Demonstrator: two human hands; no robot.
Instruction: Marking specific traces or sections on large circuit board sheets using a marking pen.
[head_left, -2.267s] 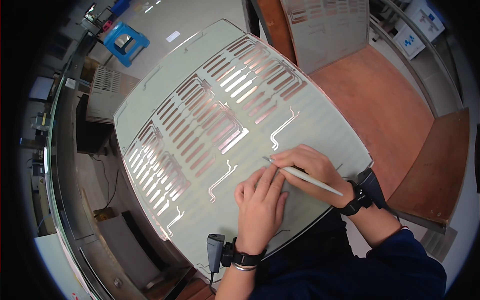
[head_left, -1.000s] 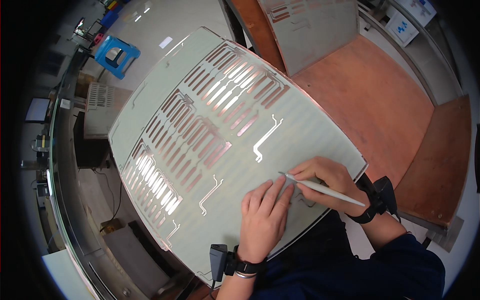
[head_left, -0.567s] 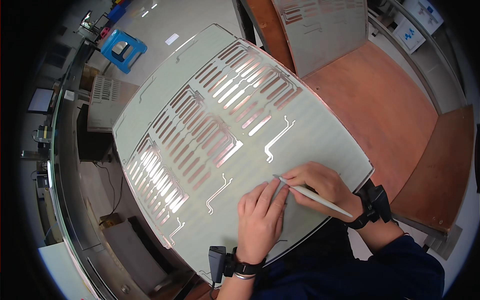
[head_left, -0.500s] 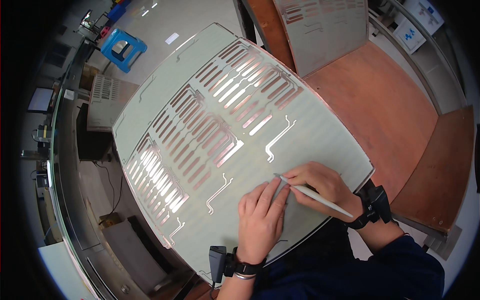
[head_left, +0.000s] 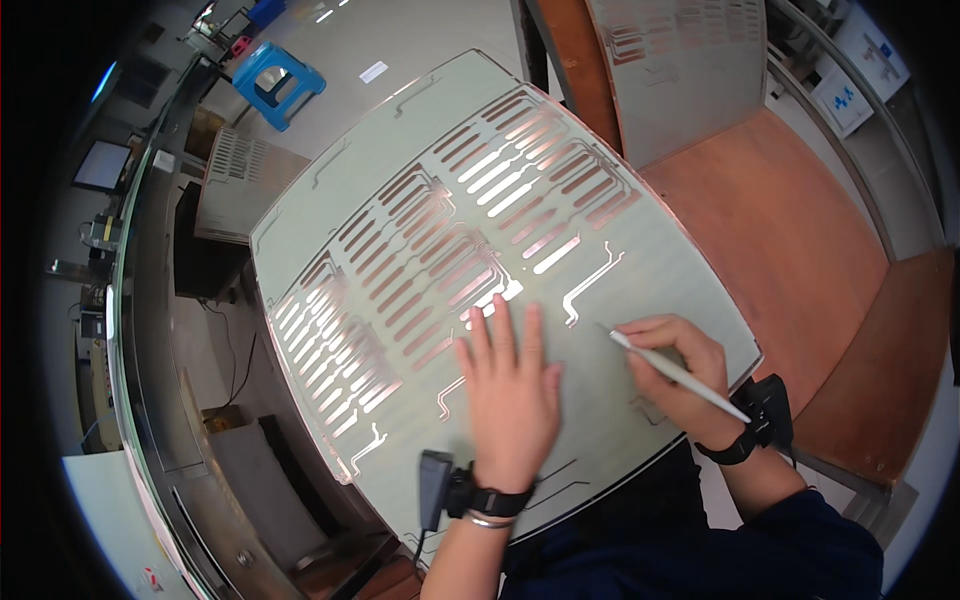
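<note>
You lean over a pale green panel (head_left: 670, 300), your left hand (head_left: 512, 410) laid over it palm down, fingers spread and pointing away from you; how hard it presses, you cannot tell from here. Your right hand (head_left: 690, 370) pinches a slim white tool (head_left: 685, 376) near its front end, thumb and fingers together around the shaft. The tool lies aslant, its back end toward your right wrist, its tip aimed up and to the left, away from your body.

Just left of that tip is the lower end of a bright trace (head_left: 590, 279), which runs from there up and to the right, its long axis cutting across the tool's line. That lower end sits between the tip and your left index fingertip, apart from both. Of your bare fingers, the left index looks slightly nearer the trace; the tip is nearer than either hand. Whether the tip touches the panel is too small to tell. Beyond the panel's right edge spreads a red-brown bench (head_left: 770, 230), a second panel (head_left: 690, 100) standing at its far end.
</note>
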